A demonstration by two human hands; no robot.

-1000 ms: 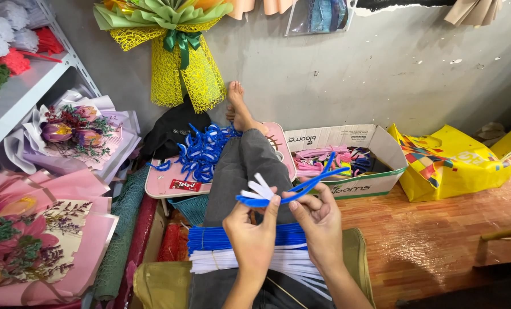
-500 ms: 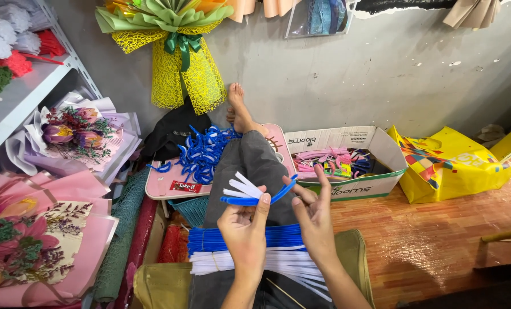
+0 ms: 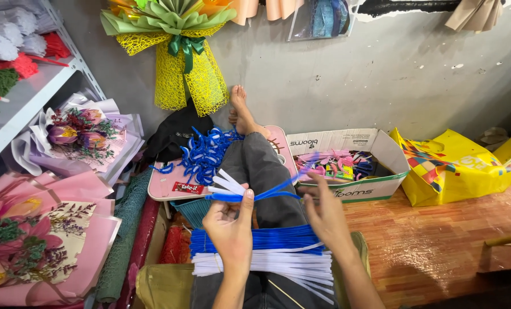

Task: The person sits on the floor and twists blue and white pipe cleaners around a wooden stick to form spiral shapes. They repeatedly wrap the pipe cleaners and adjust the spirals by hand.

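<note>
My left hand (image 3: 231,228) pinches a small fan of white folded pipe cleaners (image 3: 228,183) with a blue pipe cleaner (image 3: 273,191) wound around them. The blue strand's free ends run right and up toward my right hand (image 3: 324,215). That hand hovers with its fingers spread, its thumb right at one strand end. Across my lap lie a bundle of straight blue pipe cleaners (image 3: 261,239) and a bundle of white ones (image 3: 269,265). My leg (image 3: 261,166) stretches out toward the wall.
A pink tray (image 3: 164,186) with several bent blue pieces (image 3: 203,153) sits left of my leg. A cardboard box (image 3: 352,187) of pink and blue bits and a yellow bag (image 3: 455,171) stand right. Wrapped bouquets (image 3: 78,134) and a shelf (image 3: 32,94) fill the left.
My right hand has let its grip on the blue strand loosen and spread its fingers. The blue strand now sits wound around the white pieces in my left hand.
</note>
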